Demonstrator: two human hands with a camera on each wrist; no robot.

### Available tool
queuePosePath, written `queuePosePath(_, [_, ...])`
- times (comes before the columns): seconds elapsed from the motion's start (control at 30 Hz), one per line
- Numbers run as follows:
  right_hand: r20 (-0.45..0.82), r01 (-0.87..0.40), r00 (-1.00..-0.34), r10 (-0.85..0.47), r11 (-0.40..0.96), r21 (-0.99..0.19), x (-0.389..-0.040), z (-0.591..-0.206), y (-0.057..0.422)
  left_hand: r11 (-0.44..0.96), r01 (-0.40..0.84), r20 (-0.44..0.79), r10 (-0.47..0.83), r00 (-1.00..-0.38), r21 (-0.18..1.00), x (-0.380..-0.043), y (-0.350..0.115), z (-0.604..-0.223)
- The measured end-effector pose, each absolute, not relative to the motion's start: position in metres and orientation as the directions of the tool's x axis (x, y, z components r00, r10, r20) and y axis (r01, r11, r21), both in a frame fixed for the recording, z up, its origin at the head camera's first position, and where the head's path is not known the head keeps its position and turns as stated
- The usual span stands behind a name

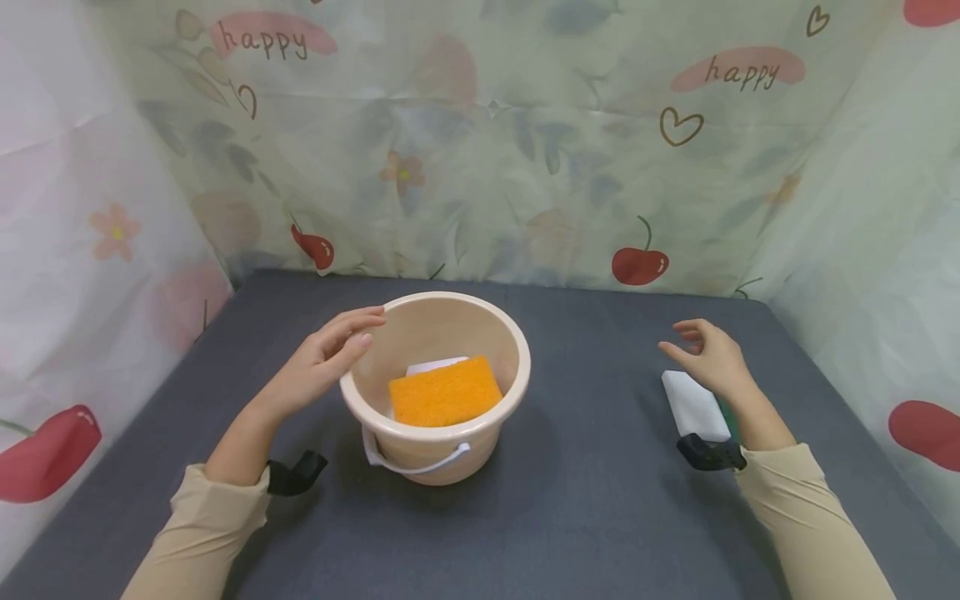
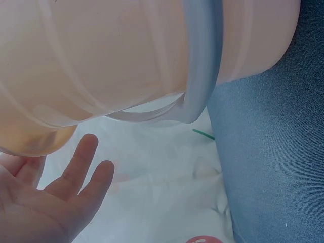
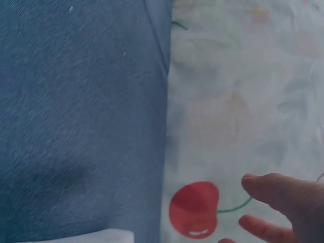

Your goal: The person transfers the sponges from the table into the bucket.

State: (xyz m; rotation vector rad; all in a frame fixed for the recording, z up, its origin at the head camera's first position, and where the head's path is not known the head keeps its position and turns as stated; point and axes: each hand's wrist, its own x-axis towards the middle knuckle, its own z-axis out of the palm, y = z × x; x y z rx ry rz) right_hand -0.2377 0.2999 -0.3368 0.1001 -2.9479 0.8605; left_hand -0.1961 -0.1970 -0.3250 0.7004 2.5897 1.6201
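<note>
Head view: left hand [image 1: 322, 358] at the 9–10 o'clock side of beige bucket [image 1: 438, 329], thumb and fingers spread, holding nothing; contact with rim unclear. Bucket upright on dark table [image 1: 585, 508], pale handle [image 1: 422, 470] hanging at 6 o'clock. Inside: orange sponge [image 1: 446, 393], white piece [image 1: 435, 365] partly hidden at its 12 o'clock. Right hand [image 1: 708, 358] well apart at bucket's 3 o'clock, fingers loosely bent, gripping nothing, near white-and-green block [image 1: 696, 406], toward its 1 o'clock.
</note>
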Motion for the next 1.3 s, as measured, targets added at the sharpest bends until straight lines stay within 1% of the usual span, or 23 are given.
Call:
queuePosePath(0.2, [-0.061,-0.014,-0.997,-0.050,0.874,-0.485,-0.239,-0.346,0.311,0.369,0.365,0.225,0.369,-0.902,0.855,-0.196,-0.197,-0.325])
queuePosePath(0.3, [-0.102,-0.007,-0.993,-0.059,0.891,-0.454,-0.238,-0.350,0.314,0.371,0.363,0.223,0.368,-0.903,0.855,-0.196,-0.196,-0.325])
queuePosePath(0.4, [-0.118,-0.007,-0.991,-0.064,0.905,-0.426,-0.236,-0.354,0.316,0.373,0.362,0.222,0.368,-0.903,0.854,-0.196,-0.196,-0.324])
queuePosePath(0.53, [-0.134,0.008,-0.990,-0.053,0.909,-0.417,-0.236,-0.358,0.319,0.373,0.360,0.220,0.368,-0.903,0.855,-0.195,-0.196,-0.324])
queuePosePath(0.57, [-0.124,0.009,-0.991,-0.047,0.911,-0.412,-0.237,-0.362,0.321,0.373,0.360,0.220,0.368,-0.903,0.855,-0.195,-0.196,-0.325])
queuePosePath(0.93, [-0.172,0.052,-0.985,-0.024,0.903,-0.426,-0.233,-0.364,0.321,0.376,0.371,0.230,0.369,-0.901,0.849,-0.195,-0.196,-0.324])
queuePosePath(1.3, [-0.164,0.043,-0.986,-0.031,0.900,-0.434,-0.234,-0.370,0.320,0.374,0.366,0.228,0.364,-0.903,0.852,-0.195,-0.196,-0.324])
